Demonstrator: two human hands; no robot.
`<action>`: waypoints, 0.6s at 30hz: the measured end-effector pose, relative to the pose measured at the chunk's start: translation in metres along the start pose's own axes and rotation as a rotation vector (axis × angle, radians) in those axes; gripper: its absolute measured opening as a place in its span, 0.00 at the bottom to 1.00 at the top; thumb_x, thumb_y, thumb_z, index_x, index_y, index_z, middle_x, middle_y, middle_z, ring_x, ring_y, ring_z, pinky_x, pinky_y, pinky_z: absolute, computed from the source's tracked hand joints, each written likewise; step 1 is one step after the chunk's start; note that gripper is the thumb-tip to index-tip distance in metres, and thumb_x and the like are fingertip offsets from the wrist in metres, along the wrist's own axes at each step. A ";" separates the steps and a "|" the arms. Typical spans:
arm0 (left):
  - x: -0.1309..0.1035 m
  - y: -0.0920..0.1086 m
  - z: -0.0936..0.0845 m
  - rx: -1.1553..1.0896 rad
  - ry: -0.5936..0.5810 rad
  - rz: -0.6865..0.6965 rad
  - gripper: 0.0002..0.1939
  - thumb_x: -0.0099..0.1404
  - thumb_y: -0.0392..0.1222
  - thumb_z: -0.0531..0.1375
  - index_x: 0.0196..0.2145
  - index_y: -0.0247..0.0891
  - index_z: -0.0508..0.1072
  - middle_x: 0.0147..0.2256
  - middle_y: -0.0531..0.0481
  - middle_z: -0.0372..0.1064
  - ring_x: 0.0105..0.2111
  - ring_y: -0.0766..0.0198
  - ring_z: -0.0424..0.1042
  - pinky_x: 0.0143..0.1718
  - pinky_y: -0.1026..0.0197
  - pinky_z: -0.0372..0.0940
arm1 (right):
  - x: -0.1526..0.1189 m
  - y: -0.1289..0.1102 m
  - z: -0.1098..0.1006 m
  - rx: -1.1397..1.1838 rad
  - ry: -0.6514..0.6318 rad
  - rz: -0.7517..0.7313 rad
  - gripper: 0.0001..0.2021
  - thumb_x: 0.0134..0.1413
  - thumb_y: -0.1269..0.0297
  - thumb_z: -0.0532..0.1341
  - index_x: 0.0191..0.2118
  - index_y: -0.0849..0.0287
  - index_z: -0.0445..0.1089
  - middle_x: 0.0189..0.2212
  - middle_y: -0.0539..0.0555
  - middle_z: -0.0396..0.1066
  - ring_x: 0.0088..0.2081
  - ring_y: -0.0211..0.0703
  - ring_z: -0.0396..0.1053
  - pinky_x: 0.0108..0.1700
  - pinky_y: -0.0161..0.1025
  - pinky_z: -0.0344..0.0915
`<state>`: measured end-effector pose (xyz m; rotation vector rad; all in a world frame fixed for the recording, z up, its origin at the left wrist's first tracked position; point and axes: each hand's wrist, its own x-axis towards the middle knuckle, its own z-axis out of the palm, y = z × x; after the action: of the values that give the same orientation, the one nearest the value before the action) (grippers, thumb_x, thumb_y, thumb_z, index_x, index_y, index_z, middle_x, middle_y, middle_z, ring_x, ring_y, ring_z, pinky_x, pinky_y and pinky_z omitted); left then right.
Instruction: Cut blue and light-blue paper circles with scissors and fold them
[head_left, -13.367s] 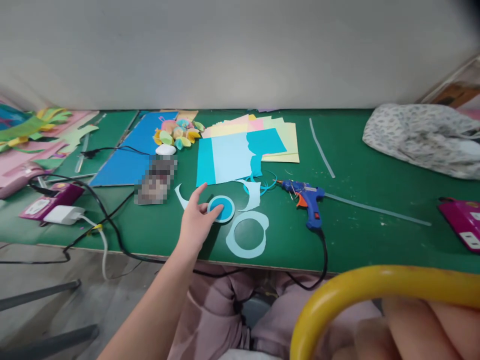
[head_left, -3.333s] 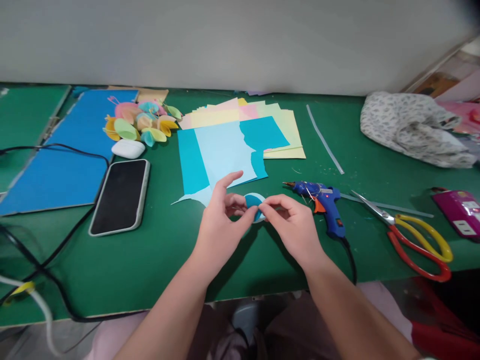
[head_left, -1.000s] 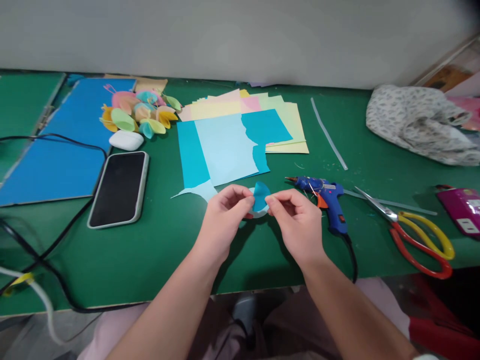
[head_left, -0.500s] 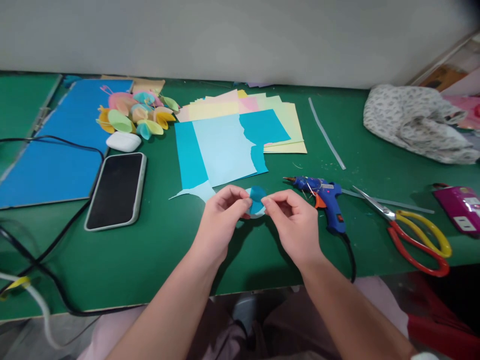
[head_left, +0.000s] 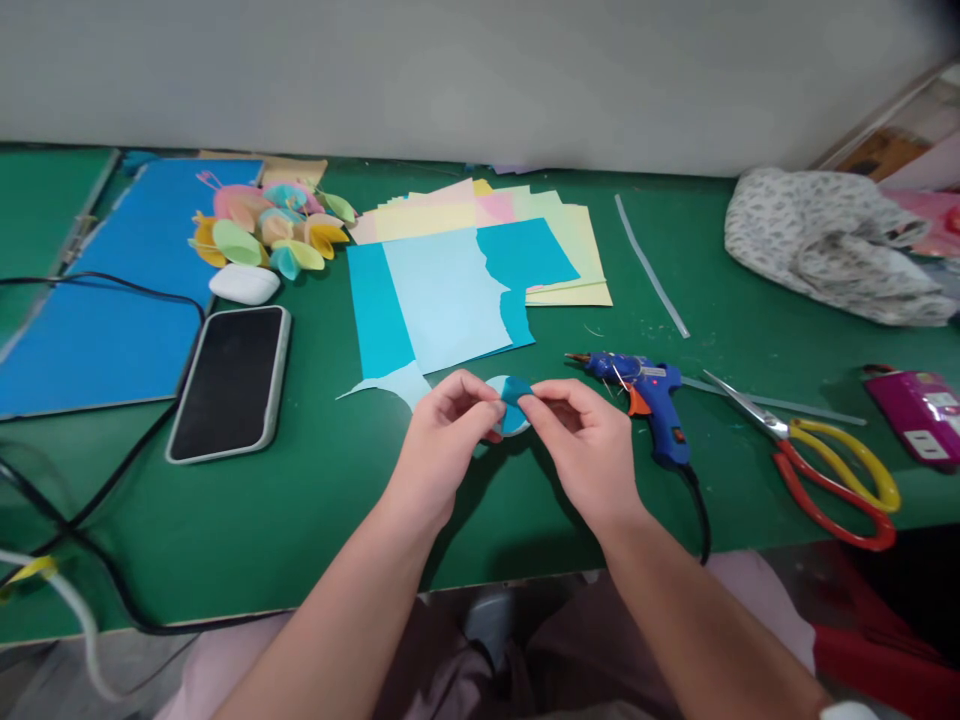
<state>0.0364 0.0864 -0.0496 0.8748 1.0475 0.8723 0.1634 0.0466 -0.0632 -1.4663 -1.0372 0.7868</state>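
Between my fingertips is a small round paper piece (head_left: 512, 418), teal on one part and pale blue on another. My left hand (head_left: 450, 430) pinches its left edge, and my right hand (head_left: 581, 435) pinches its right side with thumb and forefinger. Both hands hover over the green table near its front edge. Just beyond them lie teal and pale blue paper sheets (head_left: 450, 300) with ragged cut edges, on top of a fan of pastel papers (head_left: 592, 250). A pale blue scrap (head_left: 401, 382) touches the sheets' lower left corner.
Right of my hands lie a blue glue gun (head_left: 656, 400), scissors (head_left: 795, 435), a glue stick (head_left: 651, 265), a purple box (head_left: 915, 415) and a patterned cloth (head_left: 817, 240). To the left are a phone (head_left: 229, 385), white case (head_left: 244, 284), paper petals (head_left: 274, 225), blue board (head_left: 105, 330) and black cables (head_left: 82, 530).
My right thumb and fingers have shifted slightly left over the round paper, covering more of its right side. My left hand keeps its pinch.
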 end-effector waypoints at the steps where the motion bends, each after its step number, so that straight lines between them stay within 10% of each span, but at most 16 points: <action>1: 0.000 0.000 0.000 0.001 -0.011 0.002 0.06 0.54 0.36 0.64 0.23 0.38 0.69 0.24 0.59 0.65 0.23 0.74 0.66 0.27 0.71 0.64 | 0.001 0.000 0.000 0.037 -0.001 0.036 0.01 0.49 0.67 0.66 0.29 0.55 0.74 0.26 0.47 0.76 0.27 0.37 0.72 0.32 0.34 0.71; 7: -0.001 -0.005 -0.004 0.045 -0.037 0.155 0.02 0.60 0.37 0.63 0.32 0.41 0.76 0.28 0.57 0.73 0.28 0.73 0.71 0.31 0.71 0.67 | 0.010 0.002 -0.004 0.463 -0.073 0.326 0.05 0.43 0.65 0.70 0.25 0.57 0.74 0.19 0.45 0.73 0.21 0.32 0.69 0.26 0.30 0.69; 18: -0.001 0.000 -0.014 0.778 -0.049 0.772 0.11 0.62 0.30 0.59 0.37 0.42 0.78 0.39 0.50 0.76 0.39 0.67 0.74 0.41 0.67 0.69 | 0.013 -0.002 -0.005 0.643 -0.110 0.457 0.10 0.36 0.63 0.73 0.22 0.59 0.73 0.16 0.44 0.70 0.18 0.30 0.67 0.22 0.27 0.67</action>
<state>0.0229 0.0873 -0.0531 2.0313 1.0145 1.0653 0.1730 0.0569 -0.0595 -1.1047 -0.4438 1.3901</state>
